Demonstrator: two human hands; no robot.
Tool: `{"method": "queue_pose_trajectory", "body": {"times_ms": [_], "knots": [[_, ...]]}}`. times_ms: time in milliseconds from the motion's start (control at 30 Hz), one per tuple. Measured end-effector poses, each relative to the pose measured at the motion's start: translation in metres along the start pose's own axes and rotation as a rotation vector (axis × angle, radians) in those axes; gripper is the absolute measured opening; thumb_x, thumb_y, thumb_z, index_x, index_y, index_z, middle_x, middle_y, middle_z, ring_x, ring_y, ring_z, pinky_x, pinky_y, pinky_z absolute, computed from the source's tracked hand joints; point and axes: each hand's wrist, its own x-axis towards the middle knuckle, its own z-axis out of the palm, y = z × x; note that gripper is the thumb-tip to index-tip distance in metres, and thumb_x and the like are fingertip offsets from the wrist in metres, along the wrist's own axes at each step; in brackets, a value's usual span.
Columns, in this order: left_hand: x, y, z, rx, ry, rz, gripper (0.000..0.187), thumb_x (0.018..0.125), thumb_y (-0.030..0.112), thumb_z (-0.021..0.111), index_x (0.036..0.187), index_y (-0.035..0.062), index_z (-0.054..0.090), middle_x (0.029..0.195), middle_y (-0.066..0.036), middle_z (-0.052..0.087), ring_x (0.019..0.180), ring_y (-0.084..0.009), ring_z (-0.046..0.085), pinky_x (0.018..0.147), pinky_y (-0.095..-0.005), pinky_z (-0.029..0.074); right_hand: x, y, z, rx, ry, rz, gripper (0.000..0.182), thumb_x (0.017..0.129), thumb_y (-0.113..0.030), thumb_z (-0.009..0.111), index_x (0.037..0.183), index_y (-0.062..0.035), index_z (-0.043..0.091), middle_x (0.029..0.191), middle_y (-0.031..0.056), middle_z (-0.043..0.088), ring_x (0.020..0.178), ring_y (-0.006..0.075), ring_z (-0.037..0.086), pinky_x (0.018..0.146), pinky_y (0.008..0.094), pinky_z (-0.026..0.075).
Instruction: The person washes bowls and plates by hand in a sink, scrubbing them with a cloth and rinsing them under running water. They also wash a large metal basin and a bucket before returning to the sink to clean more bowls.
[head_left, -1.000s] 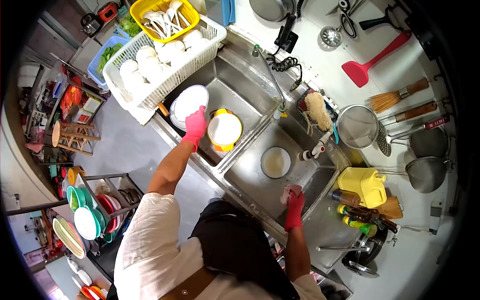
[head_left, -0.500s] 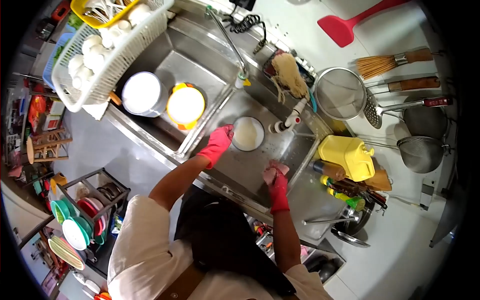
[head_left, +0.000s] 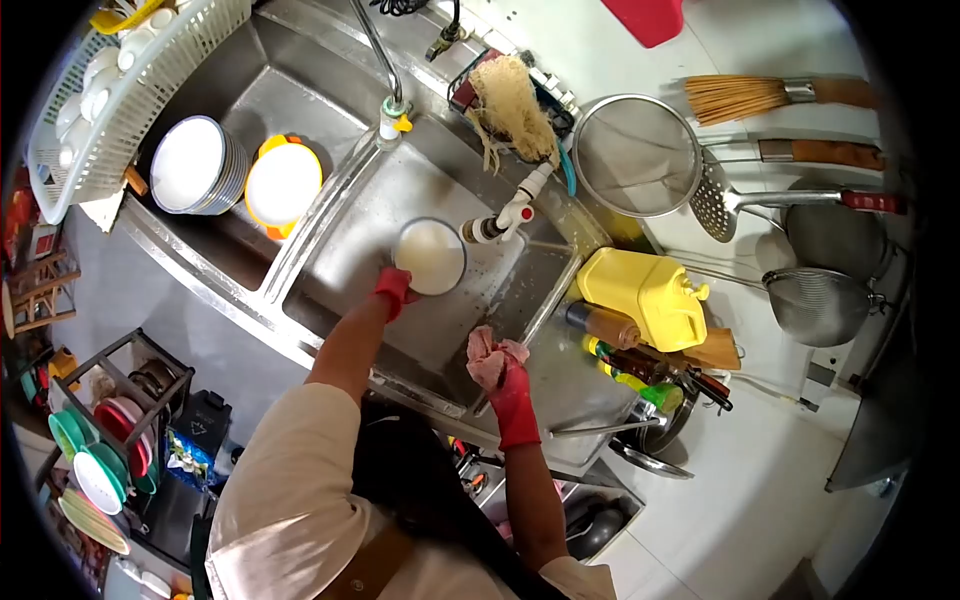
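Observation:
My left hand (head_left: pixel 395 289), in a red rubber glove, is closed at the near left rim of a round white bowl (head_left: pixel 430 256); its thumb and fingertips are partly hidden. The bowl is in the right sink basin (head_left: pixel 370 220), and its inside looks pale and cream-coloured. My right hand (head_left: pixel 514 395), also gloved in red, grips a crumpled pink cloth (head_left: pixel 494 358) above the basin's near right corner.
The left basin holds a stack of white bowls (head_left: pixel 190 165) and a yellow-rimmed bowl (head_left: pixel 284 186). A tap (head_left: pixel 393 120) stands over the divider, a white valve pipe (head_left: pixel 510 215) by the right basin. A yellow jug (head_left: pixel 642 298) and bottles stand right; a white basket (head_left: pixel 150 90) left.
My left hand has moved from beside the bowl to its near rim. My right hand still holds the cloth, now turned more upward. The whole view has shifted and come closer.

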Motion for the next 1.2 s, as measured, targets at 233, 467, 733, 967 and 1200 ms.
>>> {"method": "queue_pose_trajectory", "body": {"times_ms": [233,467,733,967,1200], "knots": [[-0.010,0.050,-0.018,1.761,0.301,0.741,0.030,0.089,0.023,0.042,0.105,0.0026,0.059,0.090,-0.016,0.066,0.069,-0.0332,0.064,0.061,-0.0434,0.051,0.012,0.023,-0.002,-0.342,-0.395,-0.211,0.033,0.090,-0.012,0.044,0.121,-0.0016,0.046,0.120,0.0102,0.054,0.109,0.0260,0.054,0.088,0.0353,0.047],[-0.076,0.080,-0.034,1.258,0.387,0.933,0.065,0.079,0.008,0.051,0.140,0.0164,0.030,0.115,-0.021,0.057,0.071,-0.0348,0.064,0.064,-0.0444,0.052,0.060,0.044,0.073,-0.219,-0.469,-0.182,0.011,0.085,-0.011,0.056,0.096,-0.0060,0.056,0.086,0.0040,0.059,0.077,0.0165,0.058,0.063,0.0284,0.048],[-0.121,0.044,-0.031,-0.017,0.130,0.200,0.054,0.078,0.002,0.050,0.126,0.0102,0.026,0.101,-0.026,0.054,0.076,-0.0445,0.062,0.050,-0.0547,0.056,0.090,0.095,0.157,-1.505,-0.064,-1.010,0.050,0.075,-0.041,0.062,0.108,-0.0030,0.058,0.113,0.0217,0.057,0.104,0.0370,0.054,0.088,0.0428,0.043],[-0.115,0.027,-0.045,-0.064,-0.213,0.024,0.052,0.078,0.008,0.052,0.125,0.0079,0.031,0.110,-0.016,0.054,0.097,-0.0353,0.060,0.069,-0.0548,0.056,0.059,0.088,0.164,-1.331,-0.431,-0.458,0.036,0.081,-0.034,0.061,0.103,-0.0058,0.065,0.095,0.0180,0.065,0.088,0.0294,0.063,0.077,0.0366,0.048],[-0.138,0.039,-0.032,-0.443,-0.623,0.283,0.050,0.086,0.011,0.056,0.131,0.0083,0.036,0.118,-0.013,0.054,0.110,-0.0251,0.054,0.091,-0.0416,0.047,0.022,0.073,0.185,-1.232,-0.317,-0.077,0.032,0.077,-0.032,0.068,0.103,-0.0140,0.067,0.087,0.0070,0.067,0.073,0.0188,0.063,0.056,0.0309,0.049]]}}
